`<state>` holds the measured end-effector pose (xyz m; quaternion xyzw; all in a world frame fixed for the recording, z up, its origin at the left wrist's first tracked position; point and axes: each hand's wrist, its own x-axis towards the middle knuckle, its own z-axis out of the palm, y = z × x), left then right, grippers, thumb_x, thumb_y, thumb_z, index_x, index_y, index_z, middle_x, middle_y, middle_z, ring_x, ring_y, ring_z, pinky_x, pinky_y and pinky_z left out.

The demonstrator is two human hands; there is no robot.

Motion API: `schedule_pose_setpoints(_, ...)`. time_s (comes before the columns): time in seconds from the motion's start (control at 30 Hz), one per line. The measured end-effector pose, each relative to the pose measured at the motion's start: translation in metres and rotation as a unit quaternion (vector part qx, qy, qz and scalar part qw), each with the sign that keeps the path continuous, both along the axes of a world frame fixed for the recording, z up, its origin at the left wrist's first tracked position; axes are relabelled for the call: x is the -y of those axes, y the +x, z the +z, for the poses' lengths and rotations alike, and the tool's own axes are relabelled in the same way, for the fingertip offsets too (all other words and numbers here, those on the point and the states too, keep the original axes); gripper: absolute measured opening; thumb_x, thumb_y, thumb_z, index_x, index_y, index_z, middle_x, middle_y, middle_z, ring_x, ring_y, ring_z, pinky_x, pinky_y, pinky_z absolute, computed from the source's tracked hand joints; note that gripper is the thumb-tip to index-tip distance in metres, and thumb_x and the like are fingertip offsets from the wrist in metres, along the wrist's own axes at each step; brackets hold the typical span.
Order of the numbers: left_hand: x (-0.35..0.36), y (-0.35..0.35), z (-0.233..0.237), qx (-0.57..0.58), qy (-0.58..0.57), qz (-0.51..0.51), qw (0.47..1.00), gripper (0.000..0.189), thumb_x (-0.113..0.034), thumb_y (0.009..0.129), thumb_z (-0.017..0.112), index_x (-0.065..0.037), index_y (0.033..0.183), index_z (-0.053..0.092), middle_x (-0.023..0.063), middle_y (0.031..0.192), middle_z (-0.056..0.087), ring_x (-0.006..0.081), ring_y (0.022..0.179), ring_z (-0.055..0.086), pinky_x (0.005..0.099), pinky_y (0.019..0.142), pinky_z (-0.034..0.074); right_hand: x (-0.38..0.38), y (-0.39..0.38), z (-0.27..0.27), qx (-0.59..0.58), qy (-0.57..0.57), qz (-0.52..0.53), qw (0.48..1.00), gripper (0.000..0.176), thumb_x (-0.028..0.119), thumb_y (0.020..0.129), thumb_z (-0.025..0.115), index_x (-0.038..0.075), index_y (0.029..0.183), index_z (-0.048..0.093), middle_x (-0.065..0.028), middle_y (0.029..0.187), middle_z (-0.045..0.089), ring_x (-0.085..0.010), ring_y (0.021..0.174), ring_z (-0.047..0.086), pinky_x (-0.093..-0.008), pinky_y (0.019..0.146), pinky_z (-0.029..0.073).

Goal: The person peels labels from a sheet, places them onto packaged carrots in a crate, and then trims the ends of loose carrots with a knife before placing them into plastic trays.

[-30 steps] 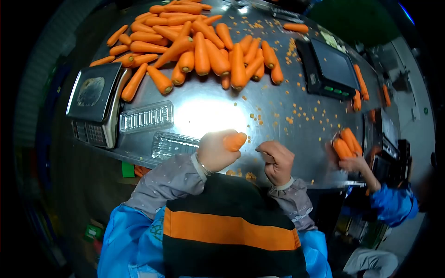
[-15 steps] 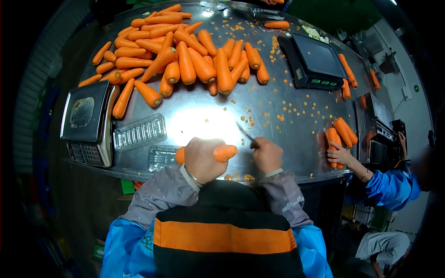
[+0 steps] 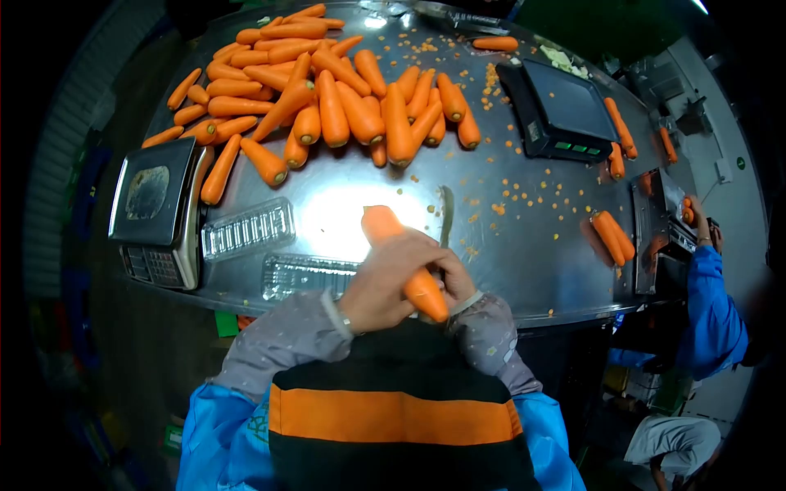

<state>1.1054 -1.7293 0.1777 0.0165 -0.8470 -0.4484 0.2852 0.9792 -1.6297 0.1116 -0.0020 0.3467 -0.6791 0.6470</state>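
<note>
Your left hand [image 3: 381,282] curls its fingers around 1 long orange carrot [image 3: 383,225]. Your right hand [image 3: 456,283] clenches a thin steel knife [image 3: 444,214], below the heap of orange carrots [image 3: 327,90].

No text here that you can read.
The green display [image 3: 575,146] on the black flat-topped weighing scale [image 3: 565,106], upper right of the frame, is too small for you to read.

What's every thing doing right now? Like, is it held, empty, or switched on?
carrot, gripped in the left hand
knife, gripped in the right hand, blade pointing away
carrot pile, lying loose on the table
far tray, empty
near tray, empty
right scale, on, green lights showing
left scale, nothing on its pan; on or off cannot be told
</note>
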Motion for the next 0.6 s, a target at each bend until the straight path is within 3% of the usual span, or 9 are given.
schedule_pose_setpoints(0.13,0.016,0.009,-0.010,0.032,0.047,0.012,0.998,0.050,0.002,0.061,0.074,-0.004,0.108,0.057,0.0126,0.108,0.056,0.0312,0.105,0.054,0.0386,0.094,0.041,-0.001,-0.009,-0.002,0.011,-0.129,0.011,0.992,0.061,0.016,0.090,0.052,0.008,0.142,0.023,0.0011,0.072,0.050,0.0002,0.042,0.032,-0.0151,0.038,0.031)
schedule_pose_setpoints(0.23,0.009,0.006,-0.034,0.059,0.061,-0.033,0.996,0.039,0.000,0.066,0.073,-0.003,0.102,0.061,0.0131,0.111,0.056,0.0271,0.102,0.057,0.0319,0.085,0.048,0.001,0.008,-0.002,0.024,0.018,-0.045,0.999,0.061,0.024,0.091,0.050,0.008,0.143,0.023,-0.0045,0.089,0.053,-0.0053,0.059,0.046,-0.0169,0.044,0.039)
schedule_pose_setpoints(0.27,0.008,0.004,-0.036,0.066,0.080,-0.027,0.994,0.037,0.001,0.067,0.072,-0.003,0.103,0.060,0.0120,0.111,0.056,0.0253,0.102,0.057,0.0316,0.085,0.048,-0.005,0.009,-0.017,0.010,-0.022,-0.041,0.999,0.063,0.028,0.090,0.051,0.009,0.143,0.023,-0.0074,0.101,0.052,-0.0081,0.069,0.049,-0.0184,0.050,0.042)
schedule_pose_setpoints(0.37,0.005,0.010,-0.044,0.063,0.215,0.046,0.974,0.036,0.005,0.071,0.069,-0.002,0.104,0.059,0.0090,0.109,0.057,0.0213,0.102,0.057,0.0312,0.085,0.048,-0.011,0.002,-0.011,-0.079,-0.046,0.012,0.996,0.067,0.030,0.088,0.054,0.010,0.143,0.022,-0.0092,0.105,0.053,-0.0080,0.070,0.050,-0.0187,0.051,0.042)
schedule_pose_setpoints(0.4,0.007,0.011,-0.045,0.056,0.266,0.076,0.959,0.035,0.006,0.072,0.068,-0.002,0.105,0.058,0.0081,0.108,0.057,0.0202,0.102,0.057,0.0310,0.085,0.048,-0.009,-0.005,-0.006,-0.056,-0.107,0.042,0.992,0.074,0.031,0.084,0.059,0.007,0.143,0.021,-0.0123,0.113,0.052,-0.0110,0.081,0.055,-0.0204,0.061,0.046)
schedule_pose_setpoints(0.5,0.037,0.007,-0.053,0.061,0.469,0.162,0.866,0.053,-0.008,0.080,0.065,-0.007,0.128,0.042,0.0070,0.120,0.049,0.0169,0.114,0.047,0.0334,0.096,0.040,0.000,0.003,0.020,-0.228,-0.158,-0.015,0.961,0.080,0.030,0.081,0.064,0.003,0.142,0.020,-0.0149,0.118,0.052,-0.0176,0.091,0.059,-0.0238,0.073,0.048)
schedule_pose_setpoints(0.53,0.044,0.006,-0.042,0.063,0.653,0.055,0.753,0.061,-0.018,0.084,0.064,-0.007,0.135,0.033,0.0091,0.123,0.046,0.0180,0.119,0.043,0.0363,0.100,0.037,0.000,0.004,0.025,-0.245,-0.175,-0.007,0.953,0.079,0.024,0.079,0.067,0.000,0.140,0.023,-0.0167,0.119,0.053,-0.0216,0.100,0.059,-0.0260,0.081,0.045)
schedule_pose_setpoints(0.57,0.046,0.005,-0.024,0.054,0.719,-0.064,0.690,0.064,-0.021,0.084,0.064,-0.005,0.136,0.031,0.0110,0.121,0.047,0.0201,0.117,0.045,0.0389,0.098,0.039,-0.001,0.005,0.023,-0.272,-0.166,0.008,0.948,0.075,0.021,0.078,0.066,-0.001,0.138,0.026,-0.0161,0.118,0.054,-0.0211,0.099,0.059,-0.0252,0.080,0.045)
schedule_pose_setpoints(0.6,0.044,0.002,-0.018,0.053,0.724,-0.080,0.684,0.062,-0.019,0.083,0.064,-0.004,0.135,0.032,0.0111,0.119,0.049,0.0202,0.113,0.048,0.0384,0.094,0.042,-0.004,0.005,0.019,-0.299,-0.158,0.022,0.941,0.071,0.017,0.078,0.065,-0.001,0.137,0.030,-0.0155,0.117,0.054,-0.0206,0.098,0.059,-0.0244,0.078,0.045)
